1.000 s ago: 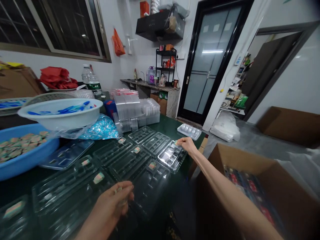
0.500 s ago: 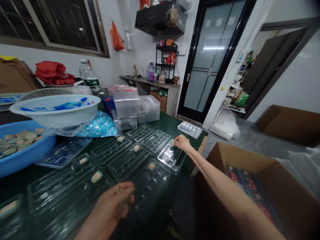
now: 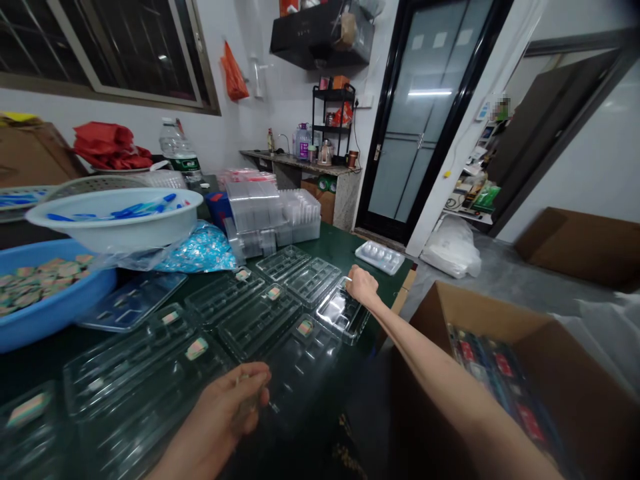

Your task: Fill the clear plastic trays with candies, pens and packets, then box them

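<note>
My right grip [image 3: 362,287] is pressed together, clear tray [image 3: 340,313] just below-left; my left grip [image 3: 225,413], farther off, pinches a small piece [image 3: 245,404].

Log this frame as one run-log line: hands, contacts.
left hand: pinches small item, blurred | right hand: fingertips at clear plastic tray | beside: open cardboard box

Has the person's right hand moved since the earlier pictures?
Yes, the right hand shifted left, farther from the white plastic tray on the table.

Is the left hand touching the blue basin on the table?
Apart. The head view shows clear plastic trays lying between the left hand and the blue basin.
</note>
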### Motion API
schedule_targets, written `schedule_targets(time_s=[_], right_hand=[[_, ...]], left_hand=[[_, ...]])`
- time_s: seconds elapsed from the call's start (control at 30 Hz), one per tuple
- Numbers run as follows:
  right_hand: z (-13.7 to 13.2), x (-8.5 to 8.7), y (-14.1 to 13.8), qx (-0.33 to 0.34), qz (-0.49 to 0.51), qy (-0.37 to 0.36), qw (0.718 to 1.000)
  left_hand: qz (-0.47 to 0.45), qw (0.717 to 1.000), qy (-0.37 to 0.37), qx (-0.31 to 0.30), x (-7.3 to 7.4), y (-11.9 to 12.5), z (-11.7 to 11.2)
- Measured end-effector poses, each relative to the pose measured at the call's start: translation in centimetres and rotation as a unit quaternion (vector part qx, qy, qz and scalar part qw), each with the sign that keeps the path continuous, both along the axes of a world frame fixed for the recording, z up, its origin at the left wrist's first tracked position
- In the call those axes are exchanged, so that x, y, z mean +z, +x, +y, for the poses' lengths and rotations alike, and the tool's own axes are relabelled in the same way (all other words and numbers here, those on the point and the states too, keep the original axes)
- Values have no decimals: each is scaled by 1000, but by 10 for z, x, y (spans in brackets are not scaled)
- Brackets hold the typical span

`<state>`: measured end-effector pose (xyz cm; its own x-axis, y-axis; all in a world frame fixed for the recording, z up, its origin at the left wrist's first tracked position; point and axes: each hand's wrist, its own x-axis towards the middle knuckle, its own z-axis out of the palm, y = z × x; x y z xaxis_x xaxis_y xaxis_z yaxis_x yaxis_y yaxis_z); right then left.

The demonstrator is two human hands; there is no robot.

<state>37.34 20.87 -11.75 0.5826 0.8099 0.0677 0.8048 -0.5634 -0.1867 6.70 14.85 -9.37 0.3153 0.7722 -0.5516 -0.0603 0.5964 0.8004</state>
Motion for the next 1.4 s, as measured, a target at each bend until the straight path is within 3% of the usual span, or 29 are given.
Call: schedule_targets(time_s=[0.13, 0.23, 0.4, 0.5, 0.57, 0.63, 0.7, 0.8, 0.97, 1.13, 1.4], right_hand=[[-8, 3, -5, 31, -30, 2, 999], [-19, 5, -8, 89, -62, 14, 994], [-34, 10, -18, 164, -73, 31, 983], [-46, 20, -45, 202, -59, 63, 976], [-59, 29, -73, 277, -1, 96, 956], [-74, 37, -104, 397, 134, 133, 898], [-86, 41, -131, 444, 204, 138, 861], [-93, 40, -155, 443, 218, 136, 859], [-86, 32, -164, 425, 275, 161, 847], [-83, 28, -164, 330, 514, 139, 780], [-80, 25, -159, 283, 628, 169, 705]], left_hand=[[-27, 999, -19, 22, 3, -1, 1], [-66, 995, -62, 45, 7, -2, 2], [-167, 982, -81, 14, 13, -1, 2], [-186, 980, -75, 0, 12, -1, 2], [-187, 981, -59, -9, 10, -1, 2], [-195, 980, -41, -19, 7, -1, 0], [-211, 977, -21, -33, 6, -1, -3], [-207, 977, 0, -52, 8, 2, -8], [-173, 985, -5, -26, 13, 6, -12], [-185, 982, -14, -39, 10, 0, -11], [-112, 987, 88, -81, 7, -9, -14]])
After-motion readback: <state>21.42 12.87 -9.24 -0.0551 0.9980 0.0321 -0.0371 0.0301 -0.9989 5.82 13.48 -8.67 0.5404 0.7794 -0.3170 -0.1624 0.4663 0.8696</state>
